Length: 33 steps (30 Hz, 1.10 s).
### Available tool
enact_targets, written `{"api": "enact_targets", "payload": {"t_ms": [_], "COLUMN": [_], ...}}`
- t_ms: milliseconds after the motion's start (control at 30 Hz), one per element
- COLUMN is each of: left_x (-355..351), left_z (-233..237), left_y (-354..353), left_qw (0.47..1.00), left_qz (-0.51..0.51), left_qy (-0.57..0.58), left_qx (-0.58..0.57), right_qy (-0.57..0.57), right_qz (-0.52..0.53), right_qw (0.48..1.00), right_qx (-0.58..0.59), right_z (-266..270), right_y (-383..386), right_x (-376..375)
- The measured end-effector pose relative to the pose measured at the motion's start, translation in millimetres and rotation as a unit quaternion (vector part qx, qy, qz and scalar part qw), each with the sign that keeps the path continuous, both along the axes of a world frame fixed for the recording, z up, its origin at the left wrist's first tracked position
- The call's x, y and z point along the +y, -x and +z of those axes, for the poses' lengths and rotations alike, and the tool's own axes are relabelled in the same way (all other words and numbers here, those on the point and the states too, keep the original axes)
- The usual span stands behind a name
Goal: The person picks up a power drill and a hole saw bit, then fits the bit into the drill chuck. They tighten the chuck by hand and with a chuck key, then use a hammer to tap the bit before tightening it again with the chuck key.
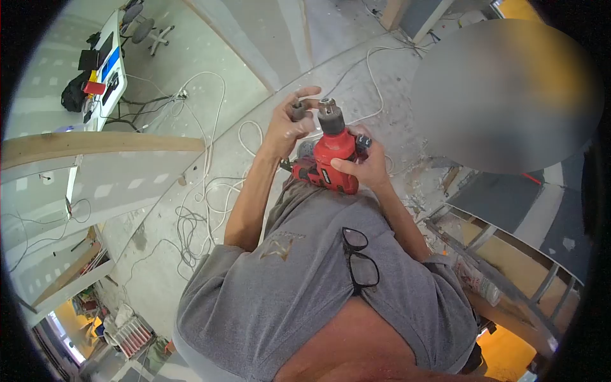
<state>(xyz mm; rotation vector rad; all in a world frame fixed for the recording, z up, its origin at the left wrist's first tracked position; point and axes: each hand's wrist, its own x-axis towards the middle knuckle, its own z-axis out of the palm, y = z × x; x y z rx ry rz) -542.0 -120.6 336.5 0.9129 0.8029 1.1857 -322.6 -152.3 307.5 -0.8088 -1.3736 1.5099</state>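
A red screw gun (335, 149) with a dark grey nose is held in front of my shirt, nose pointing away from me. My right hand (372, 167) is closed around its body, thumb across the red housing. A small dark block (363, 142) shows beside that hand's fingers. Just left of the tool's nose, my left hand (286, 132) pinches a short dark grey cylindrical piece (297, 111) between thumb and fingers, with the other fingertips stretched out. The cylinder is apart from the nose tip in this view. The lower part of the tool's grip is partly hidden by my left wrist.
White cables (191, 232) lie coiled on the dusty floor to the left. Glasses (361, 258) hang from my collar. A ladder (509, 254) stands at the right, near a blurred round area. A white table (113, 73) with items on it is at the upper left.
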Motion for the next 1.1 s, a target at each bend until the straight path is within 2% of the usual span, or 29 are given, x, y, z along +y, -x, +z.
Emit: {"api": "enact_targets", "payload": {"t_ms": [133,200,233,333,367,400,467,500,567,600,700,800,867,933,1033,1100], "left_x": [2.0,3.0,3.7,4.4,3.0,4.6,4.9,5.9,0.8,1.4,6.4,9.7,16.9,19.8,24.9,28.0], "left_z": [3.6,9.4,4.4,6.0,8.5,11.7,20.0,12.2,23.0,22.8,22.3,50.2,70.1,84.8,89.6,87.4], "left_y": [-8.0,12.6,23.3,51.3,53.3,52.2,61.2,69.8,71.9,79.1,87.7,100.8,110.6,112.7,113.3,109.8], "left_qw": [0.999,0.987,0.987,0.995,0.995,0.993,0.99,0.974,0.99,0.989,0.996,0.994,0.989,0.972,0.976,0.979], "left_qz": [0.009,0.089,0.11,0.074,0.078,0.068,0.056,0.06,0.036,0.053,0.082,0.108,0.146,0.21,0.186,0.178], "left_qy": [-0.034,0.032,0.034,0.012,0.017,-0.007,-0.041,-0.065,-0.021,-0.026,0.031,0.011,0.003,-0.094,-0.093,-0.09], "left_qx": [0.033,0.126,0.116,0.064,0.064,0.096,0.124,0.211,0.132,0.138,0.012,-0.01,0.032,-0.057,-0.063,-0.052], "right_qy": [-0.006,0.007,0.006,-0.018,-0.04,-0.067,-0.047,-0.031,-0.05,-0.061,-0.093,-0.05,-0.075,-0.114,-0.157,-0.143], "right_qz": [0.004,0.004,0.006,0.014,0.018,0.026,0.03,0.029,0.045,0.037,0.055,0.072,0.078,0.088,0.099,0.095], "right_qw": [1.0,1.0,1.0,1.0,0.997,0.993,0.996,0.999,0.997,0.995,0.99,0.994,0.991,0.985,0.976,0.98], "right_qx": [-0.007,-0.018,-0.017,-0.016,-0.057,-0.093,-0.065,-0.035,-0.044,-0.071,-0.086,-0.06,-0.073,-0.093,-0.11,-0.103], "right_z": [2.8,6.8,7.2,7.8,8.5,6.9,15.3,17.8,19.8,20.3,16.1,11.6,13.3,19.1,19.3,20.7], "right_y": [-0.9,2.3,4.5,14.6,17.8,21.1,38.6,52.5,68.2,72.1,78.5,89.4,98.9,105.8,108.0,110.2], "right_x": [4.5,6.6,6.1,15.1,17.6,23.2,23.4,28.0,33.6,37.7,49.6,57.2,69.2,70.4,77.0,76.1]}}
